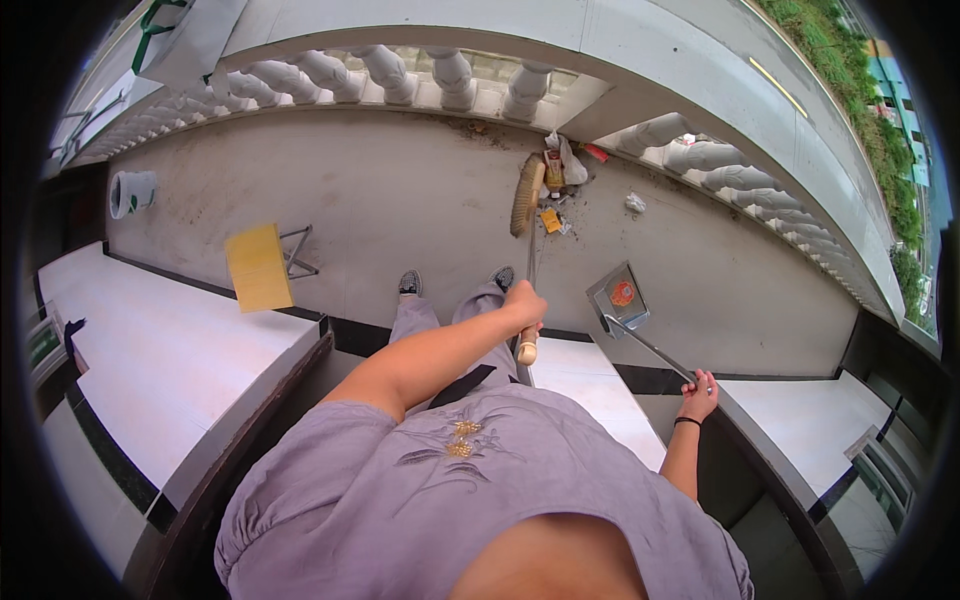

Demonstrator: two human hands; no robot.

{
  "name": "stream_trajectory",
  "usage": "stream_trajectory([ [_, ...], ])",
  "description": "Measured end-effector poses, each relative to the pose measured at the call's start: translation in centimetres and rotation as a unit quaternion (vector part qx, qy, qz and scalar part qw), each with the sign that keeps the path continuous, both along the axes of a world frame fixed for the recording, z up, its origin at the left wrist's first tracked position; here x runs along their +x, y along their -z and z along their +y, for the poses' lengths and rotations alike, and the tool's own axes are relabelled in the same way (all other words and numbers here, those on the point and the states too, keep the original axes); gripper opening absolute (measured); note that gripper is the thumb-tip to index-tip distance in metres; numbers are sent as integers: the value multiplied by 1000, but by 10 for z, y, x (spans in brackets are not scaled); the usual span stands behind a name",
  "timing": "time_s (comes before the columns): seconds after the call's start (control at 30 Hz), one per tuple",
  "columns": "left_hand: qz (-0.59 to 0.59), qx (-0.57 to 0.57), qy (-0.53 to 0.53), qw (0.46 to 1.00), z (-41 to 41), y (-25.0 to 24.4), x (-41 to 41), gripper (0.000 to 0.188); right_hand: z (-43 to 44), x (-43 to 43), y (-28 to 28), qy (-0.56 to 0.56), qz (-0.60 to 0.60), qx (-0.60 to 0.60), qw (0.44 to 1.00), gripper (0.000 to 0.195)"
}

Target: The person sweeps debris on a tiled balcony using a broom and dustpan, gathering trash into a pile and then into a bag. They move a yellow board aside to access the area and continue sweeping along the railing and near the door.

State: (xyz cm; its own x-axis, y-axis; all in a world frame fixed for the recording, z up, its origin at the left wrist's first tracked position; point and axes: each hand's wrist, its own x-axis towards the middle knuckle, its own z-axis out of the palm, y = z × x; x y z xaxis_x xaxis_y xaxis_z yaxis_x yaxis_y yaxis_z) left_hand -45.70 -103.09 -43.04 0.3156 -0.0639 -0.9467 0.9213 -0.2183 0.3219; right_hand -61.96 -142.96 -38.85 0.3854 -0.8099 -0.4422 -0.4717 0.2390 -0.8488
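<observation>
My left hand (526, 306) is closed around the upper end of a broom handle (532, 259). The broom's wide bristle head (527, 196) lies on the floor, beside a heap of litter with a plastic bag (574, 166), a brown-and-red package (553, 171) and a yellow wrapper (550, 220). Out to the right, my right hand (700, 394) grips the long handle (652, 349) of a metal dustpan (619, 296). An orange-red piece of litter (622, 293) lies in the pan. A crumpled white wrapper (635, 202) is on the floor between the heap and the dustpan.
A balustrade (454, 79) with stone-like balusters borders the floor ahead. To the left stand a folding stool with a yellow top (259, 268) and a white bucket (133, 193). More dirt (480, 131) lies along the balustrade's foot. Ledges (180, 367) and dark doorways are close around me.
</observation>
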Motion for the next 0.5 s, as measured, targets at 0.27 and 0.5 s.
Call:
stream_trajectory([
  [0.27,19,-156,113,981,11,49,34,11,-10,-45,1,56,93,-50,993,22],
  [0.5,-118,27,299,946,106,-32,24,6,-8,-48,17,86,72,-42,993,25],
])
